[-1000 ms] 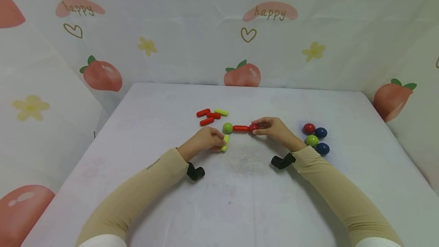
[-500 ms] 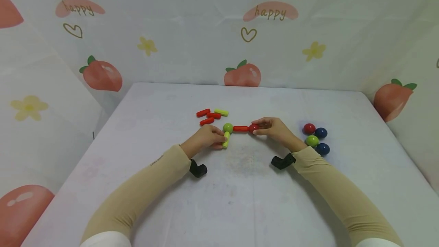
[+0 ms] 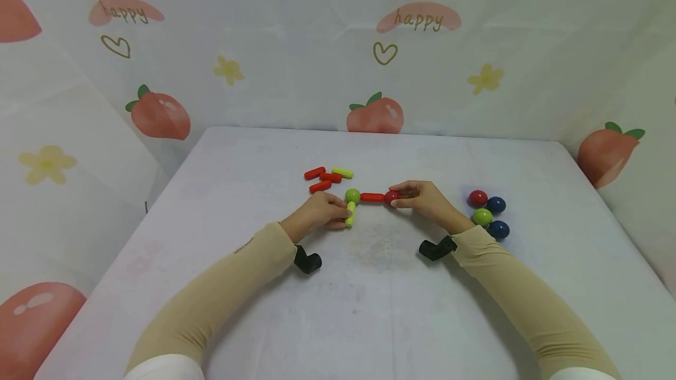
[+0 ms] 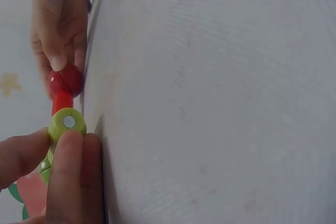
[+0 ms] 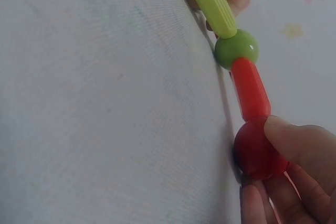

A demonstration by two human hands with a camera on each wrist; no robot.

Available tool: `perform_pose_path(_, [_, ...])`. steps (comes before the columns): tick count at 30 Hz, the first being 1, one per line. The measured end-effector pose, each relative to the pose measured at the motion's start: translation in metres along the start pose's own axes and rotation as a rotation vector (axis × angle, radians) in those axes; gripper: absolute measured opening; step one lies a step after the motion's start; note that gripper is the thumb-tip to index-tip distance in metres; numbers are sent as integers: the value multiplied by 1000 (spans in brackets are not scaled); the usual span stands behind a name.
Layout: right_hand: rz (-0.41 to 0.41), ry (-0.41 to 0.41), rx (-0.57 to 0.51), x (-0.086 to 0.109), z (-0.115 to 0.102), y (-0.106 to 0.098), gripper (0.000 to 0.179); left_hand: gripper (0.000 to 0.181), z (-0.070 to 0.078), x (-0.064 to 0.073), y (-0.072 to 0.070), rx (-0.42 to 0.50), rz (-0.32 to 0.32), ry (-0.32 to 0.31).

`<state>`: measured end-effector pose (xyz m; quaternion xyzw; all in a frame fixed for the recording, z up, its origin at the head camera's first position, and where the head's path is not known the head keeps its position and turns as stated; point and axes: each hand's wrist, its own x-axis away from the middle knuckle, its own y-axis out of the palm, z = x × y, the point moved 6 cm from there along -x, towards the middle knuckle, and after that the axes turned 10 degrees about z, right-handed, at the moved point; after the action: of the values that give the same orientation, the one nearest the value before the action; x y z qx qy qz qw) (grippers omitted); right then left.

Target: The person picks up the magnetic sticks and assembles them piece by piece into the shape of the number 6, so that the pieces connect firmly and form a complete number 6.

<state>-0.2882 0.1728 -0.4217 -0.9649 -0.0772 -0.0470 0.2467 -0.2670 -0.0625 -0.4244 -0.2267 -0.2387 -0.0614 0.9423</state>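
Note:
My left hand pinches a yellow-green rod whose far end meets a green ball. From that ball a red rod runs right to a red ball, which my right hand grips between thumb and fingers. The joined pieces form an L shape low on the table. In the left wrist view, the near end of the yellow-green rod shows a pale round disc, with my thumb and fingers on either side.
Behind my left hand lie several loose red rods and one yellow-green rod. To the right of my right hand sit a red ball, a green ball and two dark blue balls. A printed cloth hangs behind the table.
My left hand has moved slightly forward, bringing the yellow-green rod from just short of the green ball up against it. My right hand keeps its grip on the red ball.

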Motion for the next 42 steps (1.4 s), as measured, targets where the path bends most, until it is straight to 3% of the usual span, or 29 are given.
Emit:
perform_pose_path(15, [-7, 20, 2, -2, 0, 1, 44, 31, 1, 3, 1, 28, -30, 3])
perform_pose_path(24, [-8, 0, 10, -1, -2, 0, 44, 32, -1, -1, 0, 78, -33, -16])
perform_pose_path(42, [1, -34, 0, 4, -6, 2, 45, 33, -2, 0, 1, 78, -35, -23])
